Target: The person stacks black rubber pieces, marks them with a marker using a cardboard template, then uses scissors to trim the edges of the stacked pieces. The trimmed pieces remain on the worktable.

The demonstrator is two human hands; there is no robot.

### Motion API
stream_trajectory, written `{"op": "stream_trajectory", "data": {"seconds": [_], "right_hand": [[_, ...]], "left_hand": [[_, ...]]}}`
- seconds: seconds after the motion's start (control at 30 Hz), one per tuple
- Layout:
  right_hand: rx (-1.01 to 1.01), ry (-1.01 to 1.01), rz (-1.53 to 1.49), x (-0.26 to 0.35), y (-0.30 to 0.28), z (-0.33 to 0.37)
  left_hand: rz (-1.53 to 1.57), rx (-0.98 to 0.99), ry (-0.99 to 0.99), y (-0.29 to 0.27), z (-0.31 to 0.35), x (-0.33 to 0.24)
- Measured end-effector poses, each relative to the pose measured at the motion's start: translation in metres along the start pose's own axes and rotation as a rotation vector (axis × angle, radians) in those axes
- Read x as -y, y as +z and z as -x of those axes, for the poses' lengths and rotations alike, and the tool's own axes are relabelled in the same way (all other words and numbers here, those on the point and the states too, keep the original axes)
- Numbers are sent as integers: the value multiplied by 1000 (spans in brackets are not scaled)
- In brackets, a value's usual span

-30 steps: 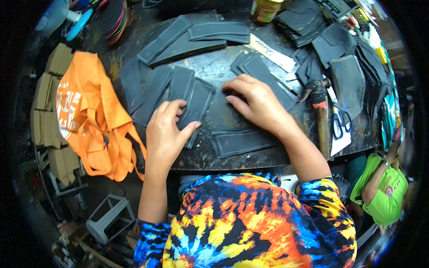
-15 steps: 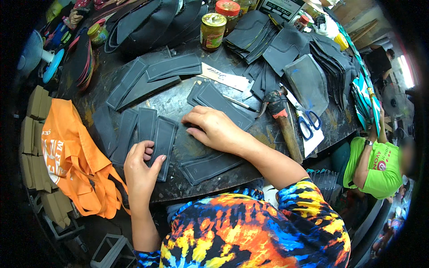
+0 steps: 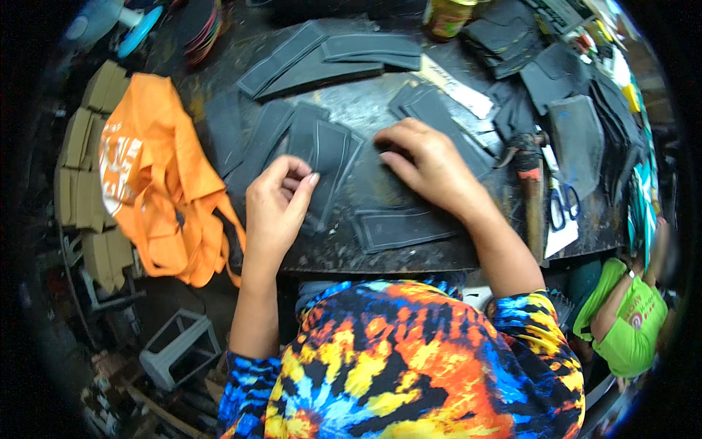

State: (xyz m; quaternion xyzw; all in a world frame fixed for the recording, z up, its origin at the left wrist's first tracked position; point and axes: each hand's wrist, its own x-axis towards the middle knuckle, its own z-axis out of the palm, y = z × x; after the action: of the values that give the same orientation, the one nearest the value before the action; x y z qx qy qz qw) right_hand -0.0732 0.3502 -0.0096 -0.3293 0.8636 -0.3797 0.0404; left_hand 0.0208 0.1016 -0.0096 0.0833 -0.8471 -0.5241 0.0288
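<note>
The left hand (image 3: pixel 276 199) pinches a black strip (image 3: pixel 331 148) atop overlapping neighbours (image 3: pixel 270 129) on the worktop (image 3: pixel 329 256), the right hand (image 3: pixel 433 162) curls apart, seemingly empty, and I fear a careless drag could knock those loose pieces askew.

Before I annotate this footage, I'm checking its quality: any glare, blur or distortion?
Head view: pale glare on the dark, scuffed worktop; slight softness overall, though outlines on the black rectangular panels are visible; fisheye bending along the worktop's front edge; black corners.
</note>
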Motion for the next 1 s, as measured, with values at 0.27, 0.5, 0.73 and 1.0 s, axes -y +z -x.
{"op": "stream_trajectory", "data": {"seconds": [0.27, 0.5, 0.73, 1.0], "right_hand": [[9, 55, -44, 5, -2, -1], [2, 47, -72, 5, -1, -2], [9, 49, -87, 6, -2, -1], [30, 65, -107, 7, -3, -2]], "left_hand": [[106, 148, -101, -32, -24, 19], [237, 215, -190, -39, -29, 25], [226, 225, -206, -41, -30, 22], [177, 249, -104, -38, -25, 17]]}}
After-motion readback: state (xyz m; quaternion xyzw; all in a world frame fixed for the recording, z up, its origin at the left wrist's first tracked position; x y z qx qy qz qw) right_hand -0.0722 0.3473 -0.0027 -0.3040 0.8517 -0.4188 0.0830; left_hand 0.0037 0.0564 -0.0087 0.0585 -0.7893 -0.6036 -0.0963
